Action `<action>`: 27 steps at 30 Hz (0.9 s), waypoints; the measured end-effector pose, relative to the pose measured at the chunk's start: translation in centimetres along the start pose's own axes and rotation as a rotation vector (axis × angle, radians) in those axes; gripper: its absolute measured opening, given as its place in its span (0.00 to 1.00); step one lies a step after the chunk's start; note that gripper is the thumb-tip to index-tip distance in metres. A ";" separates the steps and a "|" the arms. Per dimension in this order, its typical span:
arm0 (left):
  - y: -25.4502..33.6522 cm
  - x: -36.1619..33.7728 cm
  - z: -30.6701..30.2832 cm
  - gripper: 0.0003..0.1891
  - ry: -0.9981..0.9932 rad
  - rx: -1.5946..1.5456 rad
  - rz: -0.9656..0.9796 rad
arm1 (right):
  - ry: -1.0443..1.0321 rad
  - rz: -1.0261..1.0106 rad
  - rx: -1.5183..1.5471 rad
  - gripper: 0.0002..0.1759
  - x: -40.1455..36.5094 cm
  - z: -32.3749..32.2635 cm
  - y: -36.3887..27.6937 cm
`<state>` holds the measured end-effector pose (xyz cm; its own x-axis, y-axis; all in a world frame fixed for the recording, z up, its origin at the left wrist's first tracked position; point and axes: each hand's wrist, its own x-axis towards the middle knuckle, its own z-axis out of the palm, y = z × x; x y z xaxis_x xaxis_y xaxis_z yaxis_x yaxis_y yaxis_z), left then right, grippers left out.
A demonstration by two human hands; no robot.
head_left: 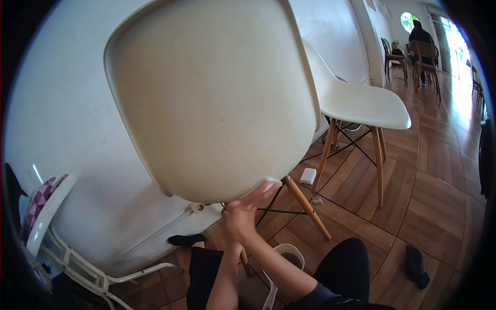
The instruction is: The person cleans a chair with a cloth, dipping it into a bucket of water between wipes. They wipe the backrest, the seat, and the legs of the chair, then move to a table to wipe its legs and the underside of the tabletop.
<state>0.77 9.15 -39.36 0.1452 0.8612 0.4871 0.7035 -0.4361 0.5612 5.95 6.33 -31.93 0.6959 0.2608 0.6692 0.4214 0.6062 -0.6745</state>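
Observation:
A cream chair (217, 93) fills the middle, its broad smooth shell facing me, on wooden legs. My right hand (250, 201) presses a small white pad (272, 184) against the shell's lower edge. Under that edge, near the top of a leg, is my left hand (230, 214); the right hand overlaps it and hides most of its fingers.
Behind stands a second cream chair (361, 103). A white block (308, 176) and a crumpled scrap (316, 200) lie on the wooden floor. A white container (289, 253) is between my legs. Left is a white metal-framed chair (51, 217). A person (421, 33) sits far back.

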 end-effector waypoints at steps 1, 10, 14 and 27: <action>0.1 -0.1 -0.1 0.19 0.027 0.028 0.104 | 0.010 0.008 0.004 0.49 -0.4 -0.1 0.6; -2.6 0.3 1.1 0.18 0.066 -0.027 0.083 | -0.007 -0.165 -0.134 0.41 6.1 -4.8 4.1; -0.1 0.0 -0.1 0.14 0.017 -0.044 -0.046 | 0.010 0.252 0.442 0.52 14.2 -7.8 2.5; -0.7 0.1 1.5 0.16 0.035 -0.054 -0.046 | -0.013 0.545 0.369 0.53 3.2 -1.5 -2.5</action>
<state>1.34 9.93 -40.66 0.0886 0.8715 0.4823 0.6704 -0.4103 0.6183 7.99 4.49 -28.62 0.7450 0.6110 0.2675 -0.2180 0.6021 -0.7681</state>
